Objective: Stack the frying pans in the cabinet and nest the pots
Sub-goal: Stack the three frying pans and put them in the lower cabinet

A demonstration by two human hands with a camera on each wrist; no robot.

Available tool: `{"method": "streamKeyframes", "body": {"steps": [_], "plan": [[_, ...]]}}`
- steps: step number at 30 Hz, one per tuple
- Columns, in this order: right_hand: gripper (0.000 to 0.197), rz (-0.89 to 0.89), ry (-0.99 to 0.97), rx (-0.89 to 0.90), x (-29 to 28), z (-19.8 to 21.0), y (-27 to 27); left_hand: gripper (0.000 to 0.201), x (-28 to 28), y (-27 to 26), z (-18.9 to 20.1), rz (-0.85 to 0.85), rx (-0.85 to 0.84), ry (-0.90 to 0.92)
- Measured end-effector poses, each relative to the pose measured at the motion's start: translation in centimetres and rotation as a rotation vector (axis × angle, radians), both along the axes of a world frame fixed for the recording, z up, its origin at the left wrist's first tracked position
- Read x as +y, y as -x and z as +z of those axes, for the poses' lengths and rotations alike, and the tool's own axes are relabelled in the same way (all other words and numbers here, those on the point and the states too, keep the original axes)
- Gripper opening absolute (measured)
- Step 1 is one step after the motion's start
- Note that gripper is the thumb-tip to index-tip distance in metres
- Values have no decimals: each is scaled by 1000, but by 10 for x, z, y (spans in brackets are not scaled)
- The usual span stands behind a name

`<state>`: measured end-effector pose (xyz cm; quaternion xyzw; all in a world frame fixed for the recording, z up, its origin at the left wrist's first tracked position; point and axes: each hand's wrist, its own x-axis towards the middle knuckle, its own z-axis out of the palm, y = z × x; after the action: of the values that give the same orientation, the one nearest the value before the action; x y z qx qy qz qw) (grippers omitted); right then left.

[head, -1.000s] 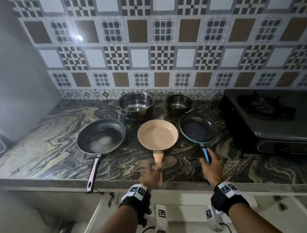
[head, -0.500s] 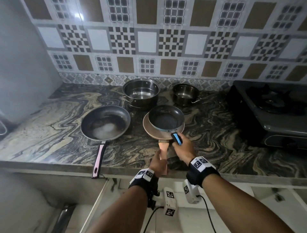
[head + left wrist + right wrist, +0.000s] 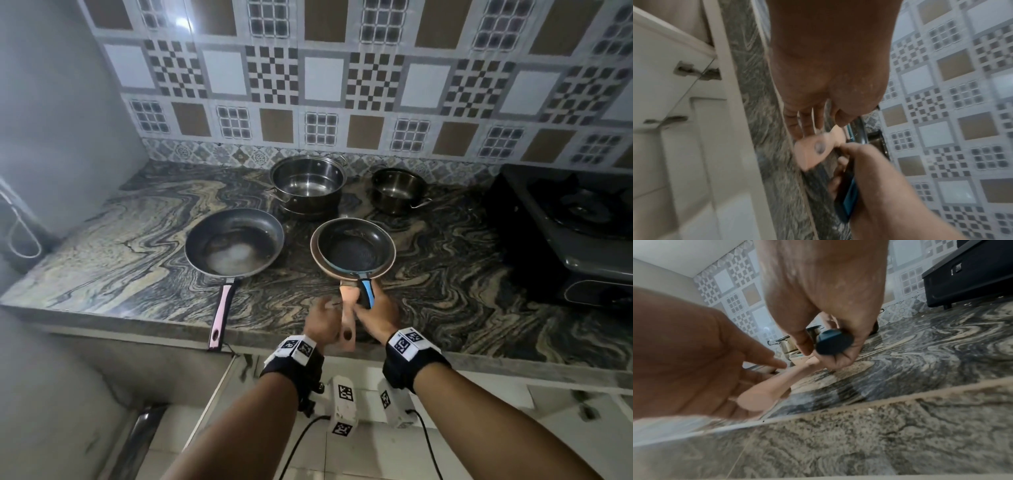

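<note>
A small dark pan with a blue handle sits nested inside the beige pan on the marble counter. My right hand grips the blue handle. My left hand lies with straight fingers against the left side of the beige handle, which sticks out over the counter edge. A large dark pan with a pink handle lies to the left. At the back stand a big steel pot and a smaller steel pot, apart from each other.
A black gas stove fills the counter's right end. White cabinet fronts run below the counter edge. A grey wall closes the left side and patterned tiles the back.
My right hand carried the blue-handled pan from the right and set it into the beige pan. My left hand's fingers have loosened on the beige handle.
</note>
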<state>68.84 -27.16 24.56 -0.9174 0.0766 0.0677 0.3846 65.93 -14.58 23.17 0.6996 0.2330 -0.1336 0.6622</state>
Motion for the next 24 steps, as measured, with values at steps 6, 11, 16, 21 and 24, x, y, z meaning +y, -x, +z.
{"method": "streamKeyframes", "body": {"steps": [6,11,16,21,24], "plan": [[88,5,-103,95,17,7,15,40,69,9,48,166,-303,-328],[96,-82,-237,135,39,13,16,40,151,22,55,263,-224,-673],[106,-163,-272,127,56,8,13,62,195,41,23,207,-1,-627],[100,-208,-240,146,56,6,11,49,194,52,3,136,-111,-338],[99,-192,-177,131,50,14,13,45,196,48,-10,208,-131,-183]]}}
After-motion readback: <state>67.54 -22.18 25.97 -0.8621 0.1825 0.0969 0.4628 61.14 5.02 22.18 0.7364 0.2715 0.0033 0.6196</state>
